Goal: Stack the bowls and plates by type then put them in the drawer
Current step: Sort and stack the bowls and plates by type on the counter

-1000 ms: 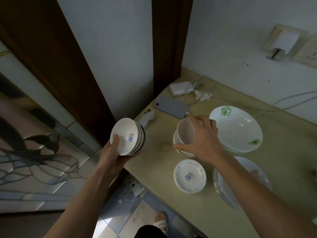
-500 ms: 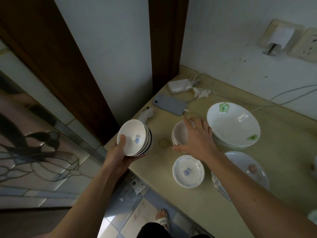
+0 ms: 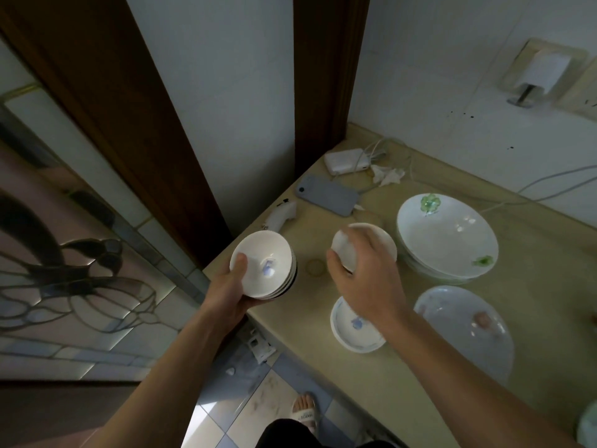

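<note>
While the left hand (image 3: 231,294) grips a tilted stack of small bowls (image 3: 263,265) just off the table's (image 3: 403,376) edge, thumb on the rim, the right hand (image 3: 368,273) curls its fingers (image 3: 361,245) round another small bowl (image 3: 363,242) above the table. A small blue-patterned dish (image 3: 350,329) sits below that wrist, with large white bowls (image 3: 447,237) and stacked plates (image 3: 465,331) to the right.

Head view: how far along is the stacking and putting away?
Partly done: the left hand holds a stack of small bowls, and the right hand grips another bowl above the counter. Left: a small dish, the big bowls and the plates sit out there. No drawer is in view.
</note>
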{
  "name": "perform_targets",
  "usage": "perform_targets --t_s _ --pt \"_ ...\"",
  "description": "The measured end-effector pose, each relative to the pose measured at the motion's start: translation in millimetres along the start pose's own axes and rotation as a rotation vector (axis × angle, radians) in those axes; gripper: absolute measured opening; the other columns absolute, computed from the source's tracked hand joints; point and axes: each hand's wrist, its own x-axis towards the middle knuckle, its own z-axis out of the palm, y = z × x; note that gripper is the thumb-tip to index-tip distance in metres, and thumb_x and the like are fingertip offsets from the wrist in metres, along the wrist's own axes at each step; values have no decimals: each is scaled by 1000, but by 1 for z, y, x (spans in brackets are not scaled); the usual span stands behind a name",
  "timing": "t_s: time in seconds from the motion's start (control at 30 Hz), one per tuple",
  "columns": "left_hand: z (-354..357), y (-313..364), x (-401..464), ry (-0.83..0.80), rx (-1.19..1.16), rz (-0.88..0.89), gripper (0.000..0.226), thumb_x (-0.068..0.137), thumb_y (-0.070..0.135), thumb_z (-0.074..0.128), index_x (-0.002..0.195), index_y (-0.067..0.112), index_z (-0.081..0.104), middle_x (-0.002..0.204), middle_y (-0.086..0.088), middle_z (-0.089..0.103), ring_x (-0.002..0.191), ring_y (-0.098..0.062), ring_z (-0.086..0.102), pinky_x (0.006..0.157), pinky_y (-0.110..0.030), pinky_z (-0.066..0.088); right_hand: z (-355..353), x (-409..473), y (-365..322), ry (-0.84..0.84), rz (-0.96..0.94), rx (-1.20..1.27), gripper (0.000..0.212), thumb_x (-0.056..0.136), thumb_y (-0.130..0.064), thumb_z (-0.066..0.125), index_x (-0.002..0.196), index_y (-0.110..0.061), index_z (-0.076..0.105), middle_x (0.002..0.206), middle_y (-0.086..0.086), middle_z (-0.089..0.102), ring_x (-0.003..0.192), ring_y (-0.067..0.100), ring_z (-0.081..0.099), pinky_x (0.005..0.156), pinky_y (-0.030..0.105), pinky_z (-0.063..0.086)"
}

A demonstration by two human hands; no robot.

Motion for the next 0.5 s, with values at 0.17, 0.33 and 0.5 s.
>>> perform_targets --t_s 0.17,0.33,0.5 --pt "8 -1 3 -28 233 52 29 107 36 44 133 25 50 125 -9 59 105 -34 64 66 -48 62 34 -30 -31 -379 443 276 61 100 -57 45 146 -17 48 124 5 68 102 25 71 85 47 60" --pt "16 -6 9 -82 439 95 34 106 37 45 136 22 51 127 -9 60 107 -33 63 70 -51 63 57 -35 -28 -380 747 636 41 101 -39 51 126 -9 61 96 8 72 64 16 75 53 30 61" --pt "25 0 20 -118 518 107 37 106 38 45 139 23 50 126 -8 59 106 -30 61 70 -46 62 77 -39 -23 -293 915 884 18 99 -28 57 106 -15 65 78 2 79 72 21 78 77 46 65"
